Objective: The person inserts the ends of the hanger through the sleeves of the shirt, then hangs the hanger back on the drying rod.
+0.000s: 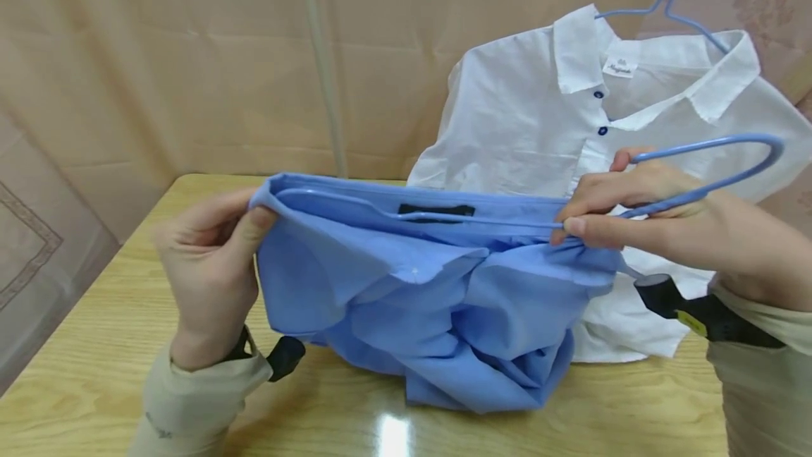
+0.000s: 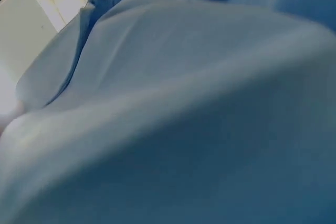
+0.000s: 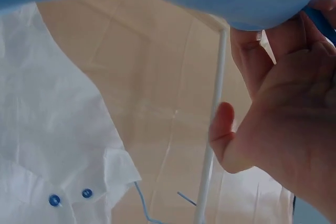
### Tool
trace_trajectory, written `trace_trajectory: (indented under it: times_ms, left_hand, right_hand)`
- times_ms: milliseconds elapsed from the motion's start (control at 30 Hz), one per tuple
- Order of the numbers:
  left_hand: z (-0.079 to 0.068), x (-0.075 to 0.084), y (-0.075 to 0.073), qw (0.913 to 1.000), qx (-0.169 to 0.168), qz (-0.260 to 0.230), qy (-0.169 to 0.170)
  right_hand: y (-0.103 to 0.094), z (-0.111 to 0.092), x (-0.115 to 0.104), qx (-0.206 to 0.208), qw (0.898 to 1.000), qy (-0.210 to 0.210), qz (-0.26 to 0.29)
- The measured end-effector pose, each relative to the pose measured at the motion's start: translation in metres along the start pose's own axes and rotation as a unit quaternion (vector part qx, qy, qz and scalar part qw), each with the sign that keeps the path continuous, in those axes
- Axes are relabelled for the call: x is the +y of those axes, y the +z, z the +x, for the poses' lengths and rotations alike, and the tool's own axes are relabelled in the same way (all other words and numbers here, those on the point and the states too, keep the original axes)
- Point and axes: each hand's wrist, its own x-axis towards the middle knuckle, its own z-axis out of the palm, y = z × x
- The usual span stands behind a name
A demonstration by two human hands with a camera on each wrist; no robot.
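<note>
A blue shirt (image 1: 393, 309) is held up above the table by both hands, its neck opening spread wide and a black label (image 1: 438, 214) showing inside. The left hand (image 1: 212, 259) pinches the shirt's left edge between thumb and fingers. A blue hanger (image 1: 717, 185) lies partly inside the opening, its hook extending right over the other hand. Thumb and fingers of the right hand (image 1: 647, 210) grip the hanger together with the shirt's edge. Blue cloth (image 2: 173, 108) fills most of the left wrist view, hiding the left hand's fingertips.
Behind the right hand hangs a white shirt (image 1: 507, 111) with dark blue buttons, on another blue hanger (image 1: 670, 2). A wooden table (image 1: 82, 386) lies below. Beige curtain cloth (image 1: 222, 55) covers the back, with a pale pole (image 1: 323, 62) in front.
</note>
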Motion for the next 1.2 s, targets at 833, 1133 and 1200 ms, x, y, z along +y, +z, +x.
trace_trajectory:
  times_ms: [833,1133,1200]
  left_hand:
    - [0.004,-0.001,0.005,0.9954,0.079,-0.016,-0.05]
    - [0.006,-0.005,0.009,0.9961,0.071,-0.007,-0.052]
    - [0.005,-0.005,0.009,0.9971,0.059,-0.002,-0.048]
  right_hand:
    - [0.002,0.046,-0.084,0.067,0.997,0.011,0.041]
    - [0.004,0.057,-0.108,0.067,0.994,0.085,0.019]
    - [0.007,0.06,-0.106,0.047,0.993,0.105,0.032]
